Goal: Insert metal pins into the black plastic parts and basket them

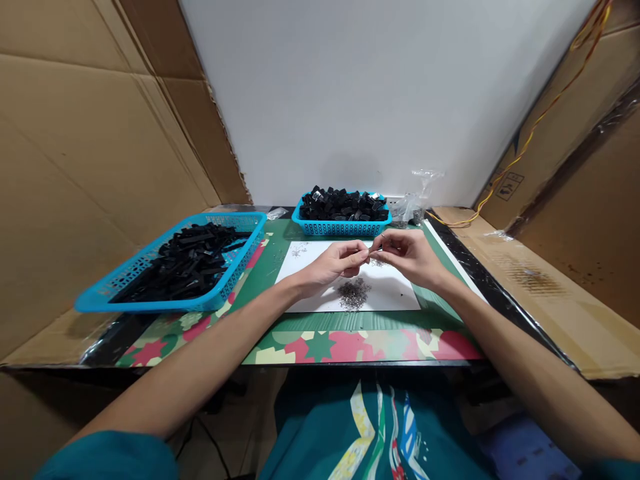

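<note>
- Left hand point(333, 263), center of the frame: thumb and index finger are pressed together, their tips meeting those of the opposite hand.
- Right hand point(409, 255), just right of center: thumb and index finger likewise close in a pinch; any item between the joined fingertips is too small to make out.
- Pile of small metallic pieces point(353, 293), lower center: lies below the joined fingertips in the frame, near the left hand but apart from it.
- Loose pieces point(300, 249): scattered at the upper left of the white sheet point(400, 297), well apart from the fingers; others show just beneath the right fingertips.
- Green mat point(380, 321): underlies the sheet.
- Large blue basket point(165, 306), left of the frame, and small blue basket point(345, 229), upper center: both contain black parts point(187, 260).
</note>
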`<state>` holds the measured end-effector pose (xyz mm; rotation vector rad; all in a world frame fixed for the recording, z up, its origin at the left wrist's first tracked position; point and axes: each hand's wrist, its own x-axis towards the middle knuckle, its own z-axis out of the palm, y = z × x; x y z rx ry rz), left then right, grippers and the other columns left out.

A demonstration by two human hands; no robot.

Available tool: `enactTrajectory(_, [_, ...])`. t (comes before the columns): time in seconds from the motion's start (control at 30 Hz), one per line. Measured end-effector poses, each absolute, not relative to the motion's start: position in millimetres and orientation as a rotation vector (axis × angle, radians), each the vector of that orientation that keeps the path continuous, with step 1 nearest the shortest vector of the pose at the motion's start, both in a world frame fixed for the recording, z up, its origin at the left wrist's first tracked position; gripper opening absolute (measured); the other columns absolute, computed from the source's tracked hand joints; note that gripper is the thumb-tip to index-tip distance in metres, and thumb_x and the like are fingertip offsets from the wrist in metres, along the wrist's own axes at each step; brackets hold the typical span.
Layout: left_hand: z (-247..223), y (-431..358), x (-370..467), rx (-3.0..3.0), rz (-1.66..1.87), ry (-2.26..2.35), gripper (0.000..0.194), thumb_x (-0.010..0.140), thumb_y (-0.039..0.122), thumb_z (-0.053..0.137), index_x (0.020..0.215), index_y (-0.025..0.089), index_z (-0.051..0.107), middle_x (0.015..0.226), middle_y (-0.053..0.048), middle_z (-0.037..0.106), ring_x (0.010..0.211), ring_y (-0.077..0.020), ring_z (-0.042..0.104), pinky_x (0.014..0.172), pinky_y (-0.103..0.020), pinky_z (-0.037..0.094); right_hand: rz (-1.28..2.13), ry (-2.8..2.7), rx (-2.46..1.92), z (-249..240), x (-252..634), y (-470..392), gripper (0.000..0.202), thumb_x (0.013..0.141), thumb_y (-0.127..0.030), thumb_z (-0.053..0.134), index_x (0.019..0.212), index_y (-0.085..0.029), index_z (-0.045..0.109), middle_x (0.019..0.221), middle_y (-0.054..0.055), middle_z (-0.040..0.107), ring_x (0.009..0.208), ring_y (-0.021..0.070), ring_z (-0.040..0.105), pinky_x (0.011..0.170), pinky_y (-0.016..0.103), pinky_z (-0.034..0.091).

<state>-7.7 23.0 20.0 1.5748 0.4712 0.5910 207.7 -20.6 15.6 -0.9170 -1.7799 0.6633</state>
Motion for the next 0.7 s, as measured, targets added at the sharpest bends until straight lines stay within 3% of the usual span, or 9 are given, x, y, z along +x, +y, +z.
enactTrajectory(0.1, [19.7,23.0,-6.9,1.746,0.703,0.537,0.040,0.094,0.054,0.070,0.088,0.016,0.062,0.076,0.003,0.044,0.065,-0.0099,0.037,0.061,-0.025,0.029,0.687,-1.761,-0.966,16.5,207.5,-20.7,0.041,0.090,-0.058,0.075,0.089,-0.017,0.074,0.062,-0.005,0.043,0.058,0.0117,0.034,0.055,0.029,0.025])
enactTrajectory(0.43, [16.4,24.9,-11.4,2.182,0.876,0.678,0.028,0.101,0.042,0.062,0.095,0.016,0.071,0.085,-0.002,0.064,0.075,-0.0145,0.051,0.069,-0.028,0.038,0.806,-1.787,-1.022,16.8,204.9,-21.3,0.045,0.091,-0.060,0.071,0.089,-0.015,0.074,0.073,0.002,0.062,0.062,0.0124,0.045,0.056,0.028,0.033])
enactTrajectory(0.57, [17.6,23.9,-12.3,2.263,0.854,0.691,0.023,0.101,0.037,0.061,0.095,0.017,0.070,0.090,-0.003,0.066,0.082,-0.0169,0.057,0.075,-0.029,0.040,0.784,-1.805,-1.016,15.3,204.2,-21.2,0.040,0.091,-0.054,0.072,0.087,-0.015,0.075,0.074,0.003,0.063,0.062,0.0124,0.045,0.055,0.028,0.033])
enactTrajectory(0.7, [16.5,24.3,-12.1,2.228,0.839,0.673,0.035,0.107,0.047,0.048,0.106,0.018,0.068,0.097,-0.005,0.066,0.086,-0.0178,0.056,0.079,-0.030,0.041,0.577,-1.763,-1.022,13.7,204.0,-23.5,0.028,0.089,-0.042,0.073,0.080,-0.016,0.074,0.062,0.000,0.055,0.056,0.0115,0.039,0.052,0.028,0.030])
